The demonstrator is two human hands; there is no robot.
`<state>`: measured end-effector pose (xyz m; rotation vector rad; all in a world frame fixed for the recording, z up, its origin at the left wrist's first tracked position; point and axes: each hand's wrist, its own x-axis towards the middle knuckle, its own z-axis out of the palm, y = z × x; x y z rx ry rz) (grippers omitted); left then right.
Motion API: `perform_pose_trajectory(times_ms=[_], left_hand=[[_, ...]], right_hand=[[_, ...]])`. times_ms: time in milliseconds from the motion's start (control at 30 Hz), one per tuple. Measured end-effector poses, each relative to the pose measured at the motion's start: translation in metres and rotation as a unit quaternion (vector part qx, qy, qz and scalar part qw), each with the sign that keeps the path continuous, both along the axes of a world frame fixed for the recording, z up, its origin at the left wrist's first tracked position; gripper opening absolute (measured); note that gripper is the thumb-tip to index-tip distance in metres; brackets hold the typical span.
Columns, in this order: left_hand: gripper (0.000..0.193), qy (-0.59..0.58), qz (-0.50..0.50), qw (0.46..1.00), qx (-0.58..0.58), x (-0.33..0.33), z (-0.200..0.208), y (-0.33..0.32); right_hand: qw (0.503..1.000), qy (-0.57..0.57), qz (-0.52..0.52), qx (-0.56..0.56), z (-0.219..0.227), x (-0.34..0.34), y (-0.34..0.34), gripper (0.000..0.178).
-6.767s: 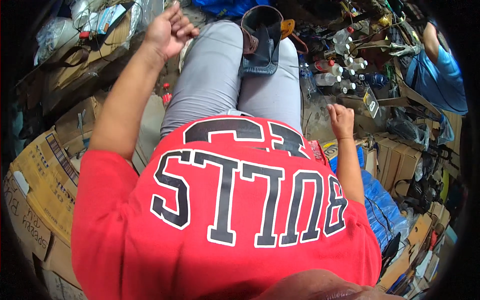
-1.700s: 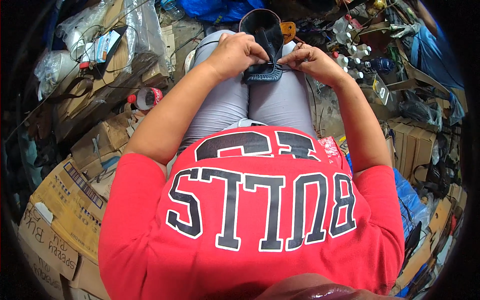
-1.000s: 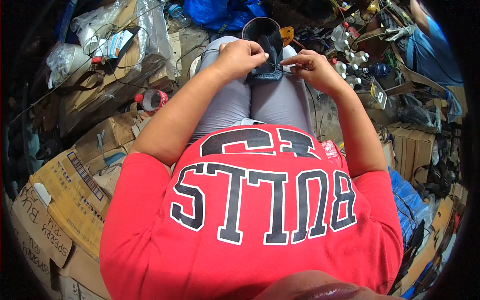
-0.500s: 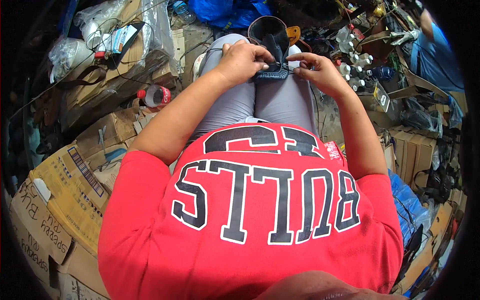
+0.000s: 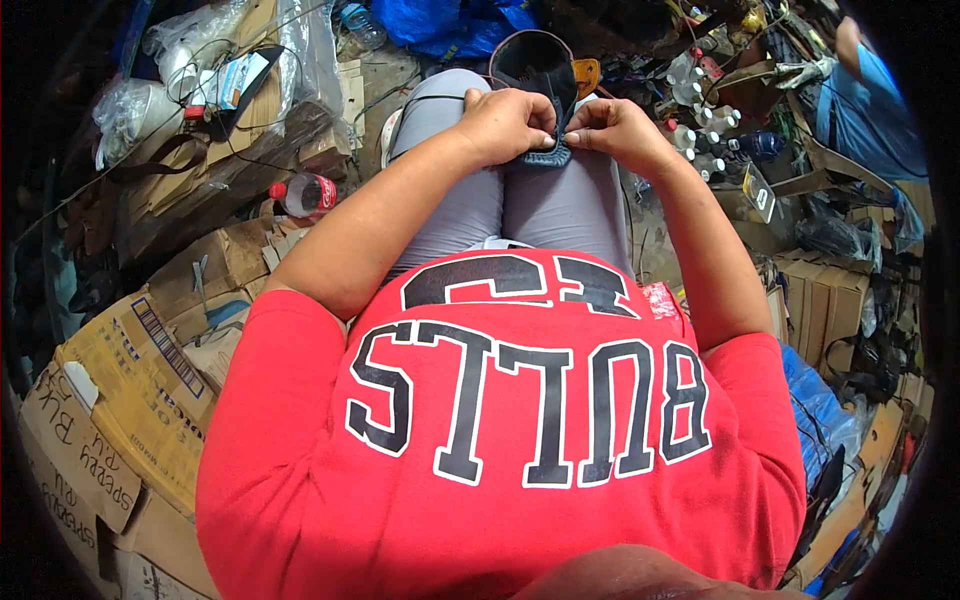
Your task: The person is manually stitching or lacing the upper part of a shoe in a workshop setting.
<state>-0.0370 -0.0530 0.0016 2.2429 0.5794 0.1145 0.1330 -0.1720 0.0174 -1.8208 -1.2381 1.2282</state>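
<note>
Past the knee edge of the grey-clad lap [image 5: 560,205] lies a blue plastic sheet [image 5: 450,27]; a red-capped bottle [image 5: 305,196] lies off the left edge, white-capped bottles [image 5: 718,122] crowd the right. Left hand [image 5: 515,125] and right hand [image 5: 612,132] partly hide the dark leather piece [image 5: 566,95] at that knee edge, pinching its two sides; any thread is too small to tell. Its long axis runs away from the body, round opening outward. It looks blue-black, brown-rimmed, with a tan flap [image 5: 586,76] on the right.
</note>
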Motion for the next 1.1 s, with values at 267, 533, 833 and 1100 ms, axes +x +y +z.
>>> perform_pose_trajectory(times_ms=[267, 533, 833, 1100], left_hand=[[0.013, -0.055, -0.016, 0.989, 0.136, -0.021, 0.019, 0.011], [0.015, -0.019, -0.053, 0.997, 0.06, -0.004, 0.017, 0.0], [0.011, -0.024, -0.146, 0.971, 0.185, -0.007, 0.015, 0.0], [0.012, -0.026, -0.125, 0.982, 0.141, -0.012, 0.007, 0.006]], right_hand=[[0.994, 0.094, -0.058, 0.02, 0.0, 0.02, -0.017, 0.011], [0.997, 0.022, -0.053, 0.05, 0.005, 0.02, -0.043, 0.015], [0.934, -0.341, -0.09, 0.064, -0.027, 0.065, -0.033, 0.016], [0.799, -0.538, 0.145, 0.224, 0.045, -0.012, -0.018, 0.009]])
